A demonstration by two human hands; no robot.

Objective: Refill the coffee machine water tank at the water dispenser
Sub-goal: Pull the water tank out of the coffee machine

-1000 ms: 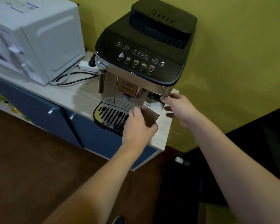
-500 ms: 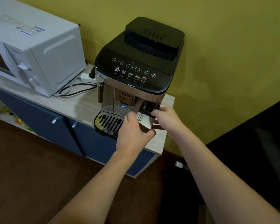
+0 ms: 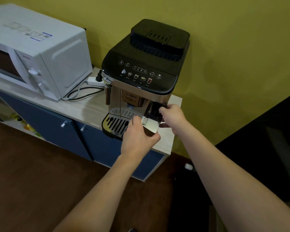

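A black and silver coffee machine (image 3: 146, 74) stands at the right end of a wooden countertop (image 3: 84, 106). Its water tank (image 3: 150, 125), with a silver front panel, sticks out a little from the machine's lower right front. My left hand (image 3: 138, 136) cups the tank's front from below and the left, thumb at its lower corner. My right hand (image 3: 172, 118) grips the dark top edge of the tank on the right side. The tank's body is hidden inside the machine. No water dispenser is in view.
A white microwave (image 3: 35, 52) sits on the counter's left, with a power strip (image 3: 95, 81) and cables between it and the machine. Blue cabinet doors (image 3: 57, 124) are below. A yellow wall stands behind, a dark surface (image 3: 266, 148) at right, brown floor underneath.
The view has pulled back and the machine looks smaller. My right hand has closed on the tank's top, and the silver front has come forward out of the machine.
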